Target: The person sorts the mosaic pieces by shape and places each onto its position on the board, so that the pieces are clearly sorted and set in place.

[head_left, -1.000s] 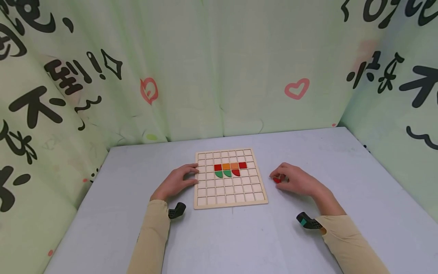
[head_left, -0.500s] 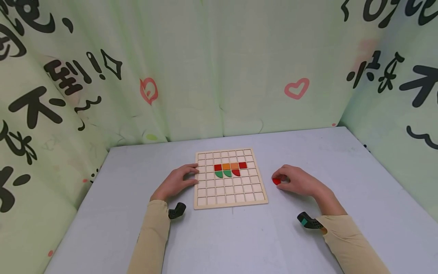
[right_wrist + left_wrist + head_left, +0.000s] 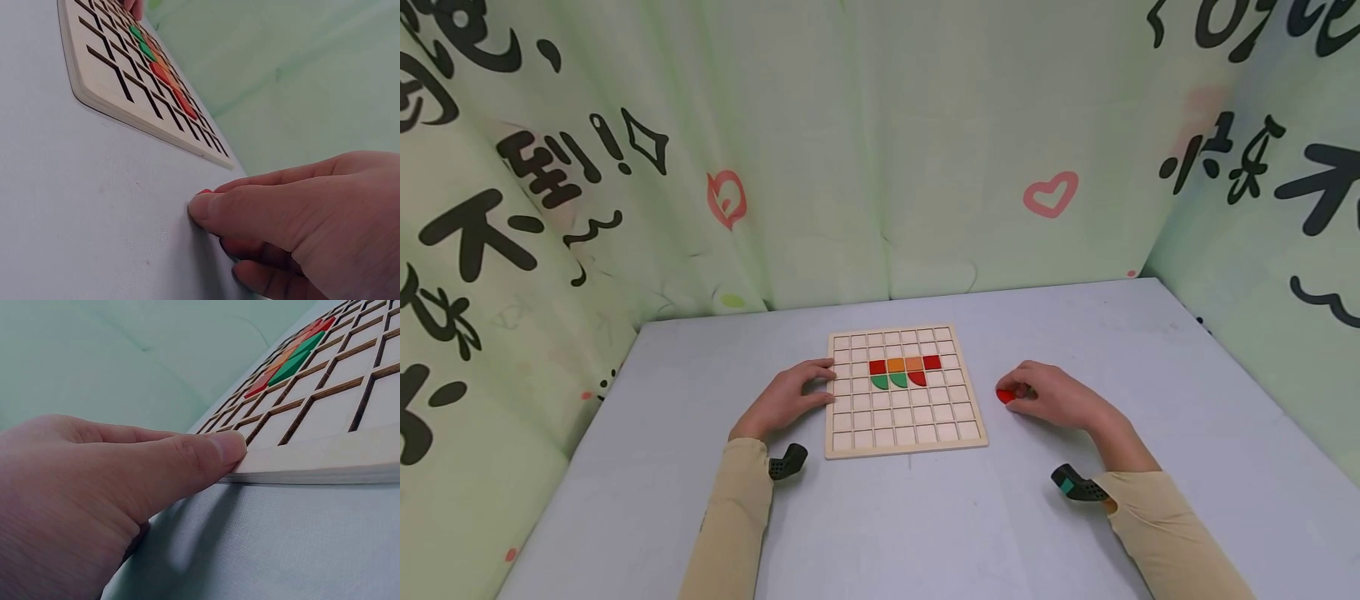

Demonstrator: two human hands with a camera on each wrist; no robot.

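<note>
A pale wooden grid board [image 3: 893, 442] lies on the table. One row of its cells holds two red squares with orange squares [image 3: 896, 364] between them. In the row below sit two green quarter-circle pieces [image 3: 898, 380] and a red quarter-circle piece [image 3: 917, 378]. My left hand [image 3: 782, 400] rests its thumb and outstretched fingers against the board's left rim. To the right of the board, my right hand [image 3: 1052, 395] pinches a red piece [image 3: 1005, 397] low over the table. Most of that piece is hidden by the fingertips, though a rounded lower edge shows.
A white table [image 3: 895, 525] carries the board. Green curtains [image 3: 880, 167] with black writing and hearts hang behind and along both sides. A black wrist device [image 3: 787, 461] sits at the left cuff, another black device [image 3: 1077, 484] at the right.
My right hand has shifted slightly to the right, and the red piece in its fingers has turned to show more of its face. The left hand and the board have stayed put.
</note>
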